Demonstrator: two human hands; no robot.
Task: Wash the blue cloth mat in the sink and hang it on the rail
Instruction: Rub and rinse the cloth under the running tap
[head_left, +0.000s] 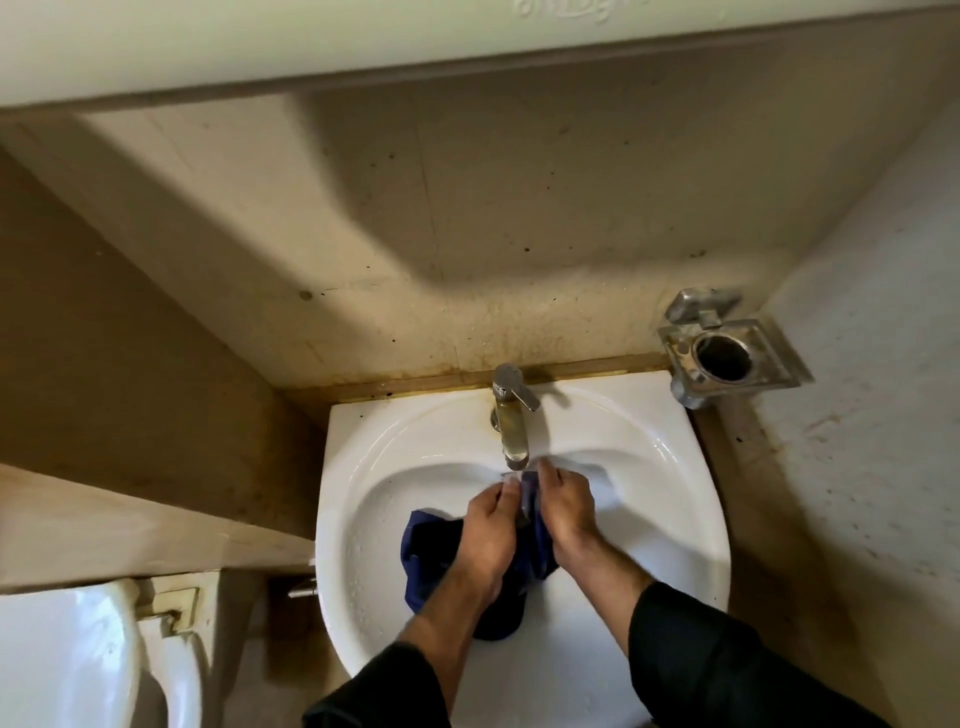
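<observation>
Small washroom, stained tan walls, white sink (363, 457) below tap (511, 415). Blue cloth (423, 551) lay bunched in bowl, one fold lifted under spout. Left hand (488, 530) and right hand (563, 512) both closed around that fold, fingers curled, pressed close together. Cloth looked soft, floppy, likely heavy and drippy when wet. Best grabbed by top edge, two corners. Rail not seen.

Dim warm light, sink (670, 447) glare (soft), edges bowed
</observation>
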